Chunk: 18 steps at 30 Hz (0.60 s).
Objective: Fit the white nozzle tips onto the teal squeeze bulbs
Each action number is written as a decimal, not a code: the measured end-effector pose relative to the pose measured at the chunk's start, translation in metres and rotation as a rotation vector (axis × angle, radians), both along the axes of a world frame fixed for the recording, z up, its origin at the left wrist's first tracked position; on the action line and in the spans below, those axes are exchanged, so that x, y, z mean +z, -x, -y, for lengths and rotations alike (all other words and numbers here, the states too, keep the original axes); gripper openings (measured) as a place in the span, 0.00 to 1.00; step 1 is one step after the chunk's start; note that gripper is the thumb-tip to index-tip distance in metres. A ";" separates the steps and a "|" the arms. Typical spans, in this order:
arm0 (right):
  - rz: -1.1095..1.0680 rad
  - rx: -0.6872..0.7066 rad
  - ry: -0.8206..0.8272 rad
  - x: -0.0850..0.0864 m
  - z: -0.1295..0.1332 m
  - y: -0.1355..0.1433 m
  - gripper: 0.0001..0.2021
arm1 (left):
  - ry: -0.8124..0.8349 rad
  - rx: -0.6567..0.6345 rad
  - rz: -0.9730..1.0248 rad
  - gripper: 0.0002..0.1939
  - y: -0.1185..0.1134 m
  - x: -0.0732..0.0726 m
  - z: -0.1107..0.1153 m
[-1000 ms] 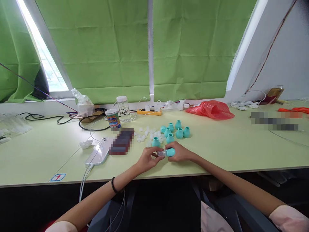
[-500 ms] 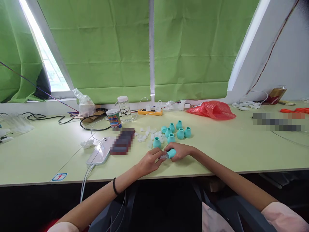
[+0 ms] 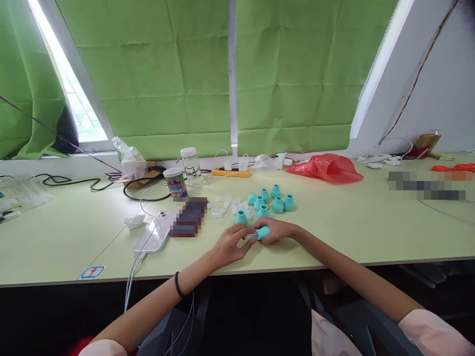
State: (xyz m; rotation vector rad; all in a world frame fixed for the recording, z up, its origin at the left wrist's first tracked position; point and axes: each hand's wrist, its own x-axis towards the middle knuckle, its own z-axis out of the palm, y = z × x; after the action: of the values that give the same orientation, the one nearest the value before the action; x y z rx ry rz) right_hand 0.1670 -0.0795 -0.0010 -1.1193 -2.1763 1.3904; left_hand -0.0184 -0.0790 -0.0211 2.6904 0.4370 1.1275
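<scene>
head cam, teal bulb [image 3: 263, 233], in rt fingers [image 3: 271, 239]

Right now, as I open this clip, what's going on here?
A person works at a pale green table with both hands. The left hand pinches a clear tube, while the right hand holds a teal bulb; tube and bulb meet end to end, though how firmly they are joined cannot be told. Just beyond the hands sit loose teal bulbs, most with openings up, beside scattered small translucent pieces.
</scene>
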 end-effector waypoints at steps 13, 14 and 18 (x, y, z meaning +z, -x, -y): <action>-0.474 0.141 0.208 0.000 -0.001 -0.004 0.10 | -0.073 0.661 -0.381 0.11 0.031 0.064 -0.091; -0.476 0.147 0.217 -0.001 -0.002 -0.004 0.10 | -0.053 0.665 -0.450 0.12 0.027 0.055 -0.096; -0.473 0.168 0.255 -0.002 -0.002 -0.004 0.10 | -0.058 0.700 -0.555 0.16 0.016 0.030 -0.109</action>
State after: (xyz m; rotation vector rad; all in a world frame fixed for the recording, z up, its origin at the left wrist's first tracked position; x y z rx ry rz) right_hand 0.1708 -0.0779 -0.0028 -0.6014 -1.8184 1.8272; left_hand -0.0339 0.0304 0.0088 2.9487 1.5370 0.4594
